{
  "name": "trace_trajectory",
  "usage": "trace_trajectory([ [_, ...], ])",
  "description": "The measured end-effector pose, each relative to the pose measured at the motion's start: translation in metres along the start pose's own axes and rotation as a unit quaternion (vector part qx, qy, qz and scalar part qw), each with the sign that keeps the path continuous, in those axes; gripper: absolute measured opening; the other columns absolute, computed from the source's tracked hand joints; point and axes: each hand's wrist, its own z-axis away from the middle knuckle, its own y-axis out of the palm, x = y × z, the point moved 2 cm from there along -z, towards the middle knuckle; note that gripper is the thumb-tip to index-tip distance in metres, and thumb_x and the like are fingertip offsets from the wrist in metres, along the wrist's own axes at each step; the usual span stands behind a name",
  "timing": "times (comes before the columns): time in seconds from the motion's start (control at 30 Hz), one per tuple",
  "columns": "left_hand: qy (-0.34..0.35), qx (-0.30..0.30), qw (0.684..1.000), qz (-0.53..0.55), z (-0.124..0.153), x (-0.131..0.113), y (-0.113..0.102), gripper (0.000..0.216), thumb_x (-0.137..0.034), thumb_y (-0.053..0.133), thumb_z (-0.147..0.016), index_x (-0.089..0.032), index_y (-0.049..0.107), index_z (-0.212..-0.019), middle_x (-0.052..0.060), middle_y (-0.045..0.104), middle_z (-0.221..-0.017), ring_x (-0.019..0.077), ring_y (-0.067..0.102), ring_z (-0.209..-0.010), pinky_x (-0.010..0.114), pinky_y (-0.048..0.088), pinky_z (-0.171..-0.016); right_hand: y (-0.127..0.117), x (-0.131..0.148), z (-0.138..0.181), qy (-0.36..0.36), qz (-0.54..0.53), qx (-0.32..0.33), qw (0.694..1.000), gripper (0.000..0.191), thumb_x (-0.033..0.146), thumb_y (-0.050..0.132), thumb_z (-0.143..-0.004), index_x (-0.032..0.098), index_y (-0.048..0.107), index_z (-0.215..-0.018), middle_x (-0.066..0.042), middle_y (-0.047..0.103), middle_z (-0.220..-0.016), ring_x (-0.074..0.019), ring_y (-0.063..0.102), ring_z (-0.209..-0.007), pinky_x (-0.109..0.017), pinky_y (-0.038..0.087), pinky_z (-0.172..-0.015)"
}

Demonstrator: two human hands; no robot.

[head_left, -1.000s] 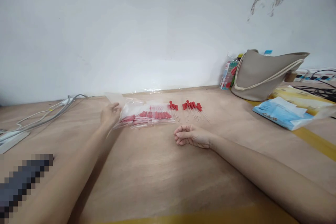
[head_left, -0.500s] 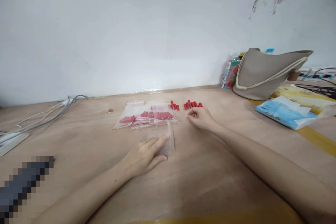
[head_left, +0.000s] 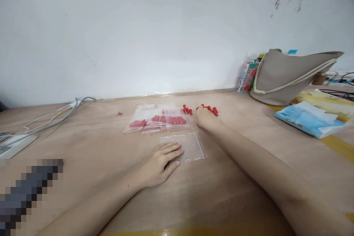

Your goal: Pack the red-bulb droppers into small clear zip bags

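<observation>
My left hand (head_left: 163,162) lies flat on the wooden table (head_left: 83,143), fingers stretched out, fingertips pressing the left edge of an empty clear zip bag (head_left: 188,146). My right hand (head_left: 205,117) reaches forward onto a loose row of red-headed pins (head_left: 210,110); its fingers are turned away and mostly hidden. Just left of that hand lie a few more red pins (head_left: 187,110) and a pile of clear bags filled with red pins (head_left: 157,121).
A grey bucket bag (head_left: 287,77) stands at the back right with a bottle (head_left: 246,75) beside it. A blue tissue pack (head_left: 306,120) lies at the right. Grey cables (head_left: 52,118) and a power strip sit at the left. A white wall closes the back.
My left hand left the filled bags and brought an empty bag to the table's middle, where it now lies flat. My right hand moved forward from the middle onto the loose pins.
</observation>
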Motion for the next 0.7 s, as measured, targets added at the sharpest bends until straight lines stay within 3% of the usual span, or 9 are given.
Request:
trace_trajectory([
  [0.17, 0.004, -0.017, 1.0, 0.008, 0.0, 0.001, 0.0, 0.038, -0.031, 0.042, -0.09, -0.026, 0.046, -0.128, 0.005, 0.045, -0.134, 0.0207, 0.039, -0.125, 0.043, 0.036, -0.102, -0.011, -0.003, 0.011, -0.026, -0.005, -0.016, 1.0, 0.033, 0.007, 0.048, -0.077, 0.007, 0.047, -0.109, -0.027, 0.058, -0.101, -0.0323, 0.057, -0.097, -0.044, 0.042, -0.082],
  [0.27, 0.007, -0.011, 1.0, 0.003, 0.0, 0.0, -0.002, 0.038, -0.029, 0.039, -0.091, -0.025, 0.045, -0.128, 0.005, 0.045, -0.134, 0.021, 0.039, -0.125, 0.044, 0.035, -0.102, -0.023, -0.013, 0.02, -0.065, -0.033, -0.005, 0.997, 0.046, 0.012, 0.052, -0.075, 0.01, 0.039, -0.119, -0.017, 0.062, -0.087, -0.0276, 0.061, -0.086, -0.042, 0.044, -0.078],
  [0.33, 0.002, 0.001, 1.0, -0.004, -0.001, -0.001, -0.002, 0.038, -0.026, 0.037, -0.092, -0.024, 0.045, -0.129, 0.005, 0.044, -0.135, 0.0205, 0.039, -0.125, 0.043, 0.034, -0.103, -0.027, -0.022, 0.029, -0.069, -0.126, 0.008, 0.99, 0.059, 0.017, 0.05, -0.076, 0.012, 0.025, -0.129, -0.007, 0.06, -0.075, -0.0207, 0.061, -0.069, -0.035, 0.048, -0.067],
  [0.47, -0.001, 0.006, 1.0, -0.015, -0.001, -0.001, -0.002, 0.038, -0.023, 0.037, -0.091, -0.024, 0.045, -0.128, 0.004, 0.045, -0.134, 0.02, 0.039, -0.125, 0.043, 0.033, -0.104, -0.017, -0.042, 0.05, 0.008, -0.362, 0.045, 0.931, 0.076, 0.016, 0.044, -0.074, 0.015, 0.0, -0.136, 0.007, 0.049, -0.055, -0.0128, 0.05, -0.038, -0.024, 0.043, -0.038],
  [0.57, 0.004, 0.004, 1.0, -0.017, -0.002, 0.0, -0.001, 0.039, -0.023, 0.038, -0.09, -0.024, 0.045, -0.129, 0.005, 0.045, -0.134, 0.0195, 0.039, -0.125, 0.042, 0.033, -0.104, -0.006, -0.05, 0.058, 0.043, -0.451, 0.018, 0.891, 0.08, 0.015, 0.046, -0.07, 0.016, 0.0, -0.136, 0.01, 0.045, -0.053, -0.0125, 0.052, -0.038, -0.023, 0.045, -0.036],
  [0.7, 0.007, 0.002, 1.0, -0.018, -0.002, 0.0, -0.001, 0.039, -0.022, 0.038, -0.09, -0.024, 0.046, -0.128, 0.005, 0.045, -0.134, 0.0196, 0.039, -0.125, 0.042, 0.033, -0.103, 0.004, -0.053, 0.057, 0.03, -0.476, -0.003, 0.879, 0.081, 0.018, 0.05, -0.068, 0.016, 0.004, -0.135, 0.01, 0.049, -0.056, -0.0121, 0.055, -0.041, -0.025, 0.05, -0.04],
])
